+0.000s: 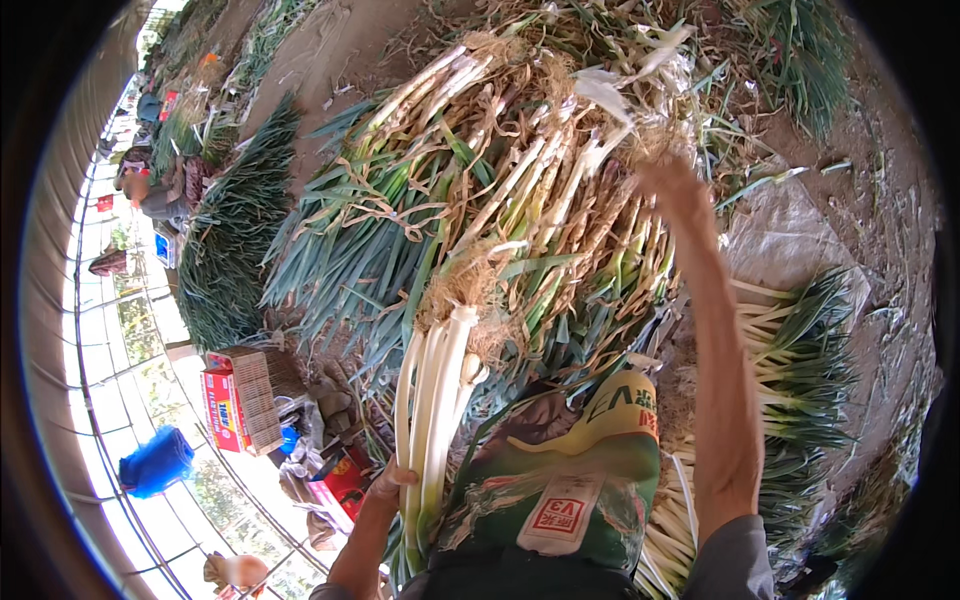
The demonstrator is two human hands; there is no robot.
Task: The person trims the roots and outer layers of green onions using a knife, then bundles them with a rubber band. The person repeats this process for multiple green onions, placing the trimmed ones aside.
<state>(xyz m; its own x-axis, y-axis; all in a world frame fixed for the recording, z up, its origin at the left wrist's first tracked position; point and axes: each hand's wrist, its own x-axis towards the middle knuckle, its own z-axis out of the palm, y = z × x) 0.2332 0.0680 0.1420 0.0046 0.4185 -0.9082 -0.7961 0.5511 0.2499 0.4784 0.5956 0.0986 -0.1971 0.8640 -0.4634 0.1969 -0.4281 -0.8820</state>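
Note:
My left hand [394, 484] grips a small bunch of peeled Welsh onions [431, 397] around their pale green stems. Their white stalks stand upright, with brown tangled roots at the top. In front lies a big heap of unpeeled Welsh onions [517, 180] with dry brown husks and long green leaves. My right hand [667, 176] reaches to the heap's far right side, among roots and loose pale skins. It is blurred, so whether its fingers hold a stalk cannot be told. A green printed plastic sheet [562, 480] covers my lap.
Peeled Welsh onions [787, 360] lie in rows at my right, near a pale plastic sheet [780, 232]. Another leafy pile [240, 232] stands left. Beside the wire-mesh wall are a red carton [225, 405] and a blue bundle [156, 461]. Another person [154, 191] sits farther off.

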